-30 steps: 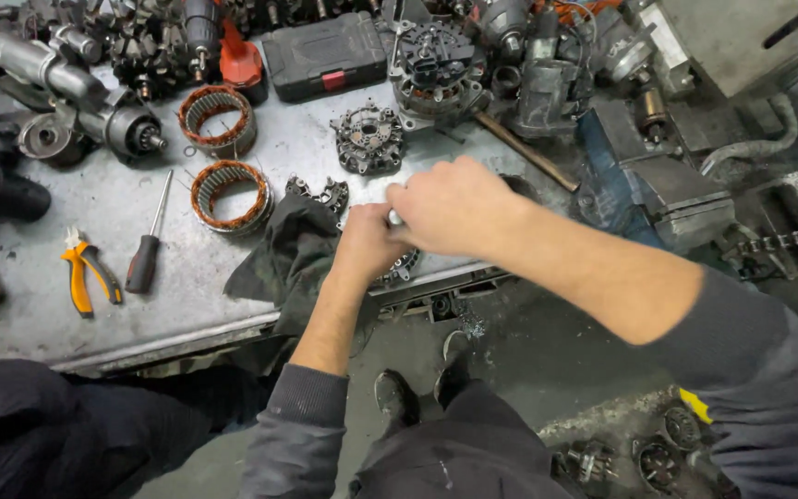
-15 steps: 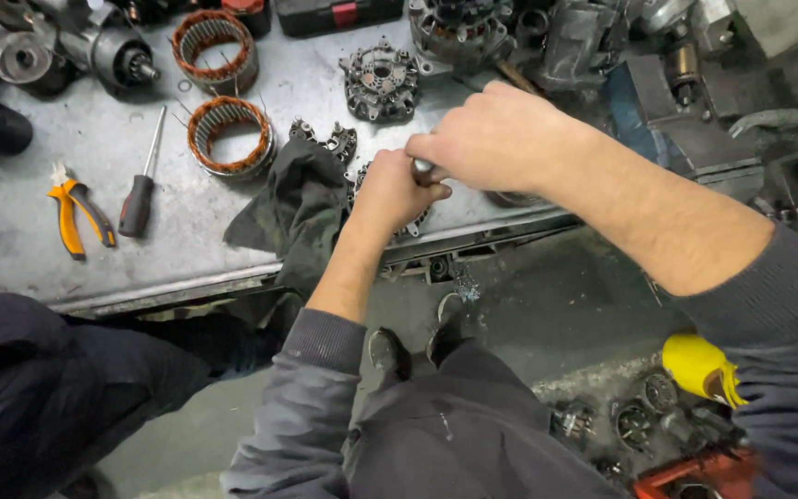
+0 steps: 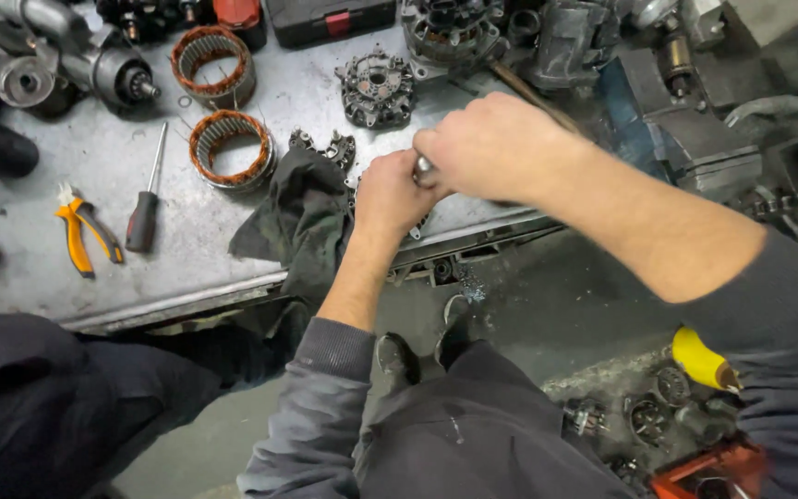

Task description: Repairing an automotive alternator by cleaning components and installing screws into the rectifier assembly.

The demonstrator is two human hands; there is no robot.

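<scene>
Grey steel bench runs along the far side, its near edge just in front of the person's knees. Both hands meet at that edge, right of centre. The right hand is clenched over the chrome handle of a tool, only its end showing between the knuckles. The left hand is curled down onto a dark metal part at the bench edge, apparently pinning it so that it cannot turn while the right hand works; the grip beneath is mostly hidden, so how the fingers hold it is hard to tell. A dark rag lies touching the left hand on its left side, draped over the edge.

Counted on the bench: two copper-wound stator rings, one beyond the other, far left; one black-handled screwdriver and one pair of orange-handled pliers, side by side at the left; one round rectifier plate beyond the hands. One yellow-handled tool lies on the floor, near right.
</scene>
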